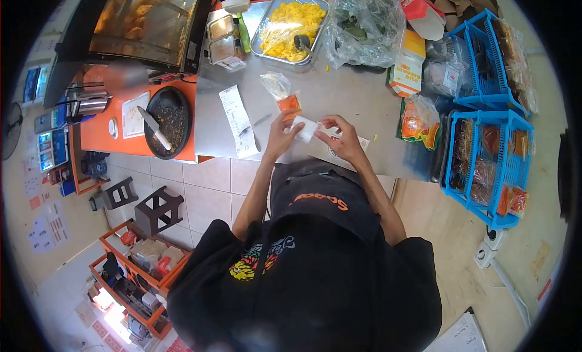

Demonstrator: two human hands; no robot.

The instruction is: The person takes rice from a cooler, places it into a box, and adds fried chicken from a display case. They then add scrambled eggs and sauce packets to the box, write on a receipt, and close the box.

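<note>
Both hands meet over the steel counter [364, 103], near its front edge. My left hand [280, 137] and my right hand [343, 141] each pinch one side of a small white packet [306, 129], held just above the surface. A small clear bag with orange sauce [289, 101] lies right beyond my left hand, its knotted top pointing away. Under my right hand lies a printed paper [339, 153]. A long receipt [238, 121] and a thin metal utensil [257, 122] lie left of my left hand.
At the back stand a metal tray of yellow food [290, 23], a bag of green leaves [364, 26] and an orange-white carton [406, 64]. Two blue baskets [488, 158] of packets fill the right. A black pan with a knife [168, 114] sits left, on the orange counter.
</note>
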